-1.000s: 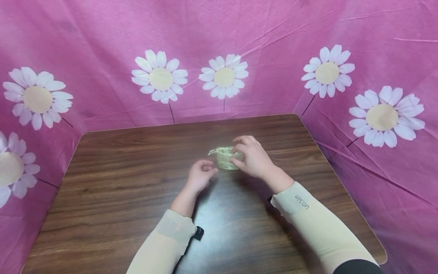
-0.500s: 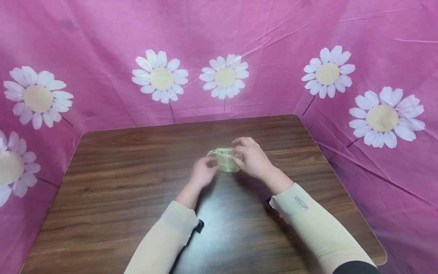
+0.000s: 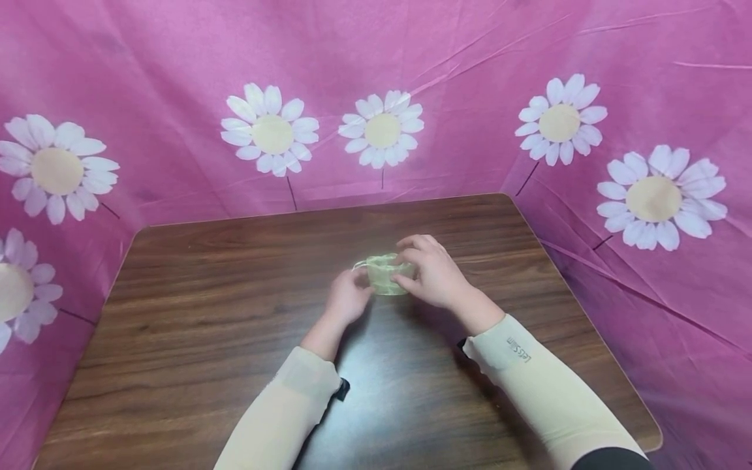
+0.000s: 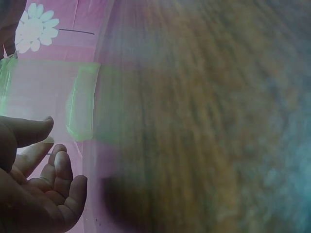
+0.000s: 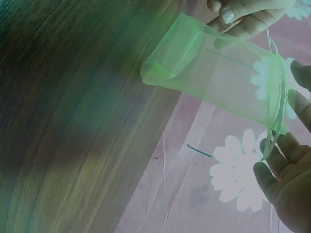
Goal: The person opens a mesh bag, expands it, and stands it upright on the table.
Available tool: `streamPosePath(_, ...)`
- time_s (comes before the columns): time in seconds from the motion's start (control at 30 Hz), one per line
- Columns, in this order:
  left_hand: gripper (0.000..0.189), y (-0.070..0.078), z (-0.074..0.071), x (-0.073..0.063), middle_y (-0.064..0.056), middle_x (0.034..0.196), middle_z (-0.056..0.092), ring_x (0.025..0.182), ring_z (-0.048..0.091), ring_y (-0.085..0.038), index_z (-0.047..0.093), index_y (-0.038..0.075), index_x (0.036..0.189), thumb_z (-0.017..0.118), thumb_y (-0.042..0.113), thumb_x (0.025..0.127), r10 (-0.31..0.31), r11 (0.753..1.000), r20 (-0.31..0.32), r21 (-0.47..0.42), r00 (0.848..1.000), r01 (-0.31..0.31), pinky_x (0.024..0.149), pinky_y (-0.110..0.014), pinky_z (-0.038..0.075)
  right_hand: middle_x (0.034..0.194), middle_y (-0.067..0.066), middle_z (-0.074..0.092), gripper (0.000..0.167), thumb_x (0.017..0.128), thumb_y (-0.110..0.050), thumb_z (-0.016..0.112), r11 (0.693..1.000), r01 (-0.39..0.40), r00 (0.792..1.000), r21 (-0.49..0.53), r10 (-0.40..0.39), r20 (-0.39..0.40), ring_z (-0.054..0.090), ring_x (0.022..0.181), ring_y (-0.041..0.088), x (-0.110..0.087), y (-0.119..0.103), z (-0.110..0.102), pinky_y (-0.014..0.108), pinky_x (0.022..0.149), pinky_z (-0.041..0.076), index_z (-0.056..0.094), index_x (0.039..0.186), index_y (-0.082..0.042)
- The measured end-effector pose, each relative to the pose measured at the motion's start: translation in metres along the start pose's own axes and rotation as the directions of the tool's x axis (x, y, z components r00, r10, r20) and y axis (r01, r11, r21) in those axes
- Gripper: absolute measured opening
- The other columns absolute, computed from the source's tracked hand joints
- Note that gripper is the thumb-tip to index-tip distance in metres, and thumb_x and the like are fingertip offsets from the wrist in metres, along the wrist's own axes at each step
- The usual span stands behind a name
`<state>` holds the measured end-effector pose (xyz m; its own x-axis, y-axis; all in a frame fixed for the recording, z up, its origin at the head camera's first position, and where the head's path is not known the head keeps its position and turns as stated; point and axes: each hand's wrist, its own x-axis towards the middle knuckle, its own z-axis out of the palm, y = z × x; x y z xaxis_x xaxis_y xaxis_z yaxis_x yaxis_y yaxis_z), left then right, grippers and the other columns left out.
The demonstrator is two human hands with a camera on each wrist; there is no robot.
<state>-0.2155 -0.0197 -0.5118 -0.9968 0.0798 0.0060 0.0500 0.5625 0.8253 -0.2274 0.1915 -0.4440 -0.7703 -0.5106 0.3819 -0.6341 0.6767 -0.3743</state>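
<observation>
A sheer light-green drawstring pouch (image 3: 384, 277), seen through in places, is held up between my two hands over the table. My right hand (image 3: 431, 271) grips its right end, the thumb in front. In the right wrist view, the right hand (image 5: 291, 179) is at the gathered mouth, where thin pale cords (image 5: 273, 138) loop by the fingertips. On the pouch's near left edge, my left hand (image 3: 348, 298) pinches with thumb and forefinger. The left wrist view has that hand (image 4: 39, 184) close below the pouch (image 4: 80, 104), its other fingers loosely curled.
A dark wood-grain table (image 3: 223, 313) lies beneath both hands, its far corners rounded. Pink cloth (image 3: 188, 78) printed with large white daisies (image 3: 273, 134) hangs behind it and on both sides. Pale sleeves (image 3: 540, 372) cover both forearms, with a black strap (image 3: 342, 390) at the left cuff.
My left hand has closed in on the pouch's left edge from a small gap away. The pouch has shifted slightly left, while my right hand has stayed nearly in place.
</observation>
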Motion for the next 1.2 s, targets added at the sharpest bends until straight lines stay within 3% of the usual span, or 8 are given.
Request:
streamPosePath(0.37, 0.036, -0.005, -0.002, -0.004, -0.02, 0.117, 0.075, 0.115, 0.068, -0.038, 0.073, -0.002, 0.125, 0.075, -0.004, 0.089, 0.007, 0.997, -0.005, -0.075, 1.0, -0.008, 0.104, -0.051, 0.052, 0.131, 0.016, 0.068, 0.014, 0.092, -0.021, 0.082, 0.999, -0.033, 0.999, -0.024, 0.034, 0.034, 0.058, 0.123, 0.038, 0.0, -0.002, -0.002, 0.061, 0.107, 0.044, 0.079, 0.098, -0.008)
streamPosePath(0.47, 0.036, -0.007, -0.005, -0.005, -0.021, 0.119, 0.074, 0.117, 0.068, -0.038, 0.069, -0.005, 0.128, 0.069, -0.007, 0.091, -0.016, 0.993, 0.005, -0.121, 1.0, 0.017, 0.106, -0.05, 0.051, 0.129, 0.016, 0.069, 0.009, 0.095, -0.015, 0.078, 0.994, -0.065, 0.998, 0.085, 0.066, -0.005, 0.059, 0.12, 0.037, -0.001, -0.004, -0.009, 0.057, 0.102, 0.049, 0.078, 0.097, -0.006)
streamPosePath(0.57, 0.035, -0.007, -0.008, -0.006, -0.024, 0.123, 0.072, 0.117, 0.067, -0.038, 0.067, -0.009, 0.128, 0.069, -0.005, 0.093, -0.009, 0.983, 0.005, -0.182, 1.0, 0.01, 0.106, -0.051, 0.051, 0.127, 0.017, 0.07, 0.006, 0.096, -0.009, 0.077, 0.956, -0.104, 0.989, 0.273, 0.129, -0.076, 0.06, 0.118, 0.035, 0.0, -0.007, -0.02, 0.048, 0.09, 0.055, 0.076, 0.096, -0.003)
streamPosePath(0.7, 0.028, -0.002, -0.008, -0.007, -0.019, 0.109, 0.075, 0.084, 0.069, -0.032, 0.072, -0.006, 0.118, 0.077, 0.007, 0.093, -0.004, 0.952, 0.043, -0.304, 0.999, 0.017, 0.075, -0.049, 0.061, 0.125, 0.016, 0.07, 0.005, 0.097, -0.006, 0.075, 0.892, -0.15, 0.974, 0.427, 0.209, -0.094, 0.063, 0.118, 0.032, 0.001, -0.01, -0.027, 0.04, 0.079, 0.054, 0.075, 0.093, -0.003)
streamPosePath(0.8, 0.022, 0.002, -0.006, -0.008, -0.009, 0.086, 0.071, 0.061, 0.059, -0.025, 0.075, -0.003, 0.106, 0.081, 0.013, 0.092, -0.015, 0.918, 0.086, -0.394, 0.996, 0.048, 0.053, -0.04, 0.054, 0.124, 0.016, 0.07, 0.005, 0.097, -0.003, 0.074, 0.864, -0.176, 0.967, 0.472, 0.242, -0.084, 0.064, 0.118, 0.031, 0.001, -0.01, -0.026, 0.038, 0.085, 0.053, 0.074, 0.093, -0.001)
streamPosePath(0.9, 0.017, 0.004, -0.004, -0.008, -0.002, 0.072, 0.063, 0.06, 0.057, -0.026, 0.074, -0.002, 0.096, 0.081, 0.012, 0.091, -0.012, 0.891, 0.088, -0.452, 0.996, 0.05, 0.051, -0.036, 0.05, 0.122, 0.017, 0.07, 0.004, 0.097, -0.001, 0.073, 0.849, -0.178, 0.961, 0.497, 0.259, -0.097, 0.064, 0.118, 0.031, 0.0, -0.01, -0.025, 0.039, 0.092, 0.052, 0.074, 0.094, 0.001)
streamPosePath(1.07, 0.014, 0.003, -0.002, -0.009, 0.002, 0.073, 0.064, 0.066, 0.061, -0.032, 0.073, -0.008, 0.089, 0.079, 0.005, 0.09, -0.012, 0.865, 0.018, -0.502, 1.0, 0.02, 0.059, -0.035, 0.051, 0.121, 0.017, 0.071, 0.004, 0.096, 0.001, 0.074, 0.846, -0.169, 0.959, 0.505, 0.26, -0.116, 0.064, 0.118, 0.032, 0.0, -0.012, -0.026, 0.042, 0.092, 0.051, 0.074, 0.092, 0.001)
streamPosePath(1.2, 0.015, 0.001, -0.001, -0.009, 0.003, 0.072, 0.064, 0.065, 0.057, -0.019, 0.072, -0.011, 0.085, 0.08, 0.001, 0.087, -0.008, 0.85, -0.038, -0.526, 0.999, -0.013, 0.059, -0.028, 0.049, 0.121, 0.017, 0.071, 0.005, 0.095, 0.002, 0.074, 0.85, -0.167, 0.958, 0.5, 0.26, -0.123, 0.064, 0.119, 0.033, 0.0, -0.012, -0.028, 0.043, 0.097, 0.048, 0.074, 0.09, 0.0)
